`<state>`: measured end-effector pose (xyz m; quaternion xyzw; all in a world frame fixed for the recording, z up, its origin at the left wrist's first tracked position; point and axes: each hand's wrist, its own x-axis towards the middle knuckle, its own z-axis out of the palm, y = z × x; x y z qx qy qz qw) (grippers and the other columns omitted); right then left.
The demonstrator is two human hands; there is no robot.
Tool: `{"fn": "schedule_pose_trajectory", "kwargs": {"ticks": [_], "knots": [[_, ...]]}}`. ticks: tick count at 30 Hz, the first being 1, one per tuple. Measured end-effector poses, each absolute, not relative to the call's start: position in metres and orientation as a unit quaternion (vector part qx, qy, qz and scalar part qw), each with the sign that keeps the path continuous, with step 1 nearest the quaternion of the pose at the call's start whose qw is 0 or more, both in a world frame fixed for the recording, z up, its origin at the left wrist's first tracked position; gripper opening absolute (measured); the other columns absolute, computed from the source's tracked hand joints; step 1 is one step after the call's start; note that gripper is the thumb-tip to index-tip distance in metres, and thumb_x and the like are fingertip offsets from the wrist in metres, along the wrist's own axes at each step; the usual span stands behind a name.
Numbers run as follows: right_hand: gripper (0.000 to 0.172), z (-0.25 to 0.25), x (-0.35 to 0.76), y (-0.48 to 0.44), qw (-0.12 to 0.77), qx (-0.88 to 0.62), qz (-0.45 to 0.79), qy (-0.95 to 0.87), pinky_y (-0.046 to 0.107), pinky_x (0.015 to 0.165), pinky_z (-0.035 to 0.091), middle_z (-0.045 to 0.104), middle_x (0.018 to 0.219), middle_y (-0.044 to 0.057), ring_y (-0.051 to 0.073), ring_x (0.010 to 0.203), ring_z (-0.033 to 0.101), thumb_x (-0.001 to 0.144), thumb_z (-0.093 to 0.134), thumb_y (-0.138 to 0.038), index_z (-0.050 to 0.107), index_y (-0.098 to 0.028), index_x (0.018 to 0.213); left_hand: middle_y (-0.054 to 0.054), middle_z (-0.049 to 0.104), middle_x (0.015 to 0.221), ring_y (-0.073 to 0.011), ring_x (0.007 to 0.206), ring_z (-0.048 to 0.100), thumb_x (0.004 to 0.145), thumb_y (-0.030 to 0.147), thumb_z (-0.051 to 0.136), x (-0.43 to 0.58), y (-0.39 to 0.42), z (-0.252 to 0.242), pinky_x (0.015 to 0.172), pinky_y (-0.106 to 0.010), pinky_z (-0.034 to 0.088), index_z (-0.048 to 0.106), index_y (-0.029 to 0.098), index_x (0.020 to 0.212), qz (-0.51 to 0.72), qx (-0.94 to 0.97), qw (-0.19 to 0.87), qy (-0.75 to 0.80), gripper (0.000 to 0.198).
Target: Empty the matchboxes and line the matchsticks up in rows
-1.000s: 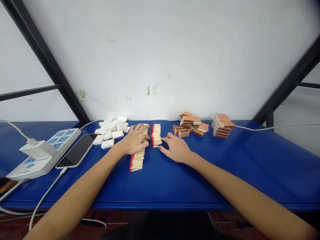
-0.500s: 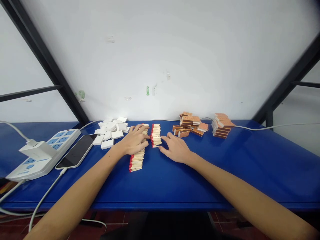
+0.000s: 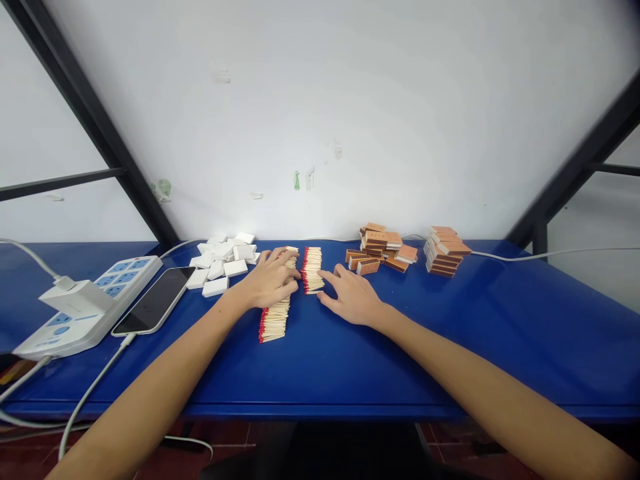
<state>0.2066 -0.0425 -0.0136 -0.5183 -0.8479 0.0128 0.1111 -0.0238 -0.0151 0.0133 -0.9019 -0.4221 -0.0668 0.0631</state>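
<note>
1. White boxes [image 3: 223, 253] lie heaped on the table [image 3: 400, 363], at 10 o'clock from the left hand [image 3: 269, 280].
2. The left grip lies palm down across the longer match row [image 3: 274, 323], which runs from 1 to 7 o'clock, red heads towards 9. Its fingers are slightly spread; I cannot tell whether they hold any matches.
3. The shorter match row [image 3: 313, 270] lies between the hands, long axis about 12 to 6 o'clock, each match crosswise with its head towards 9.
4. The right hand [image 3: 354, 297] is marginally nearer that row, which lies at 10 o'clock from it; thumb and index stand apart at the plain ends, enclosing nothing. The left fingertips sit just beside the heads.
5. Loose matchboxes [image 3: 375, 247] lie at 1 o'clock from the right hand.
</note>
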Motion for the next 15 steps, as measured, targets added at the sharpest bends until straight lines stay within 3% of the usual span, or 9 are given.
{"fn": "schedule_pose_trajectory", "kwargs": {"ticks": [15], "knots": [[0.048,-0.0135,0.2086,-0.0411,0.114,-0.509,0.017,-0.853,0.031,0.073,0.042,0.057,0.114,0.009,0.021,0.093,0.062,0.098,0.044,-0.048,0.053,-0.023,0.139,-0.010,0.045,0.149,-0.0360,0.131,0.039,0.089,0.027,0.043,-0.0227,-0.0172,0.0179,0.103,-0.057,0.034,0.074,0.026,0.112,-0.071,-0.893,0.056,-0.440,0.039]]}}
